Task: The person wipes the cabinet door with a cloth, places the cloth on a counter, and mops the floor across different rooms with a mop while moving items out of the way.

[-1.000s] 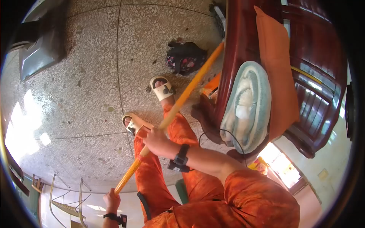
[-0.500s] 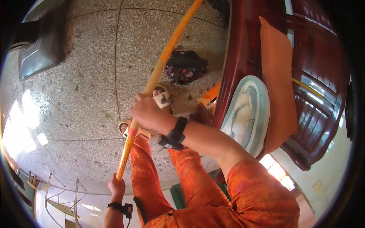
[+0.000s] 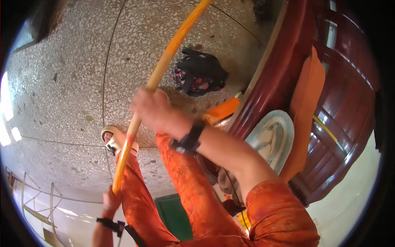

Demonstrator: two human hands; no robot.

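A long yellow-orange pole point(image 3: 158, 72) slants across the view, and its upper end runs out of the frame at the top. Around its middle, my right hand point(image 3: 153, 108) is closed, slightly blurred. My left hand point(image 3: 111, 201) grips the lower end, beside my left leg. What sits at the far end of the pole is out of sight. Black straps with small devices are on both wrists. Beneath the pole, a sandalled foot point(image 3: 117, 140) stands on the speckled floor point(image 3: 78, 86).
A dark flowered bag point(image 3: 201, 73) lies on the floor ahead. To the right stands a glossy red-brown wooden bench point(image 3: 267, 78) with an orange cushion point(image 3: 306, 107) and an oval blue-white mat point(image 3: 271, 138). An orange object point(image 3: 224, 110) is by its base. Behind is a metal-framed rack point(image 3: 39, 206).
The view has turned and shifted, and the bag and bench look closer. My feet have moved apart in a step. Both hands keep their hold on the pole.
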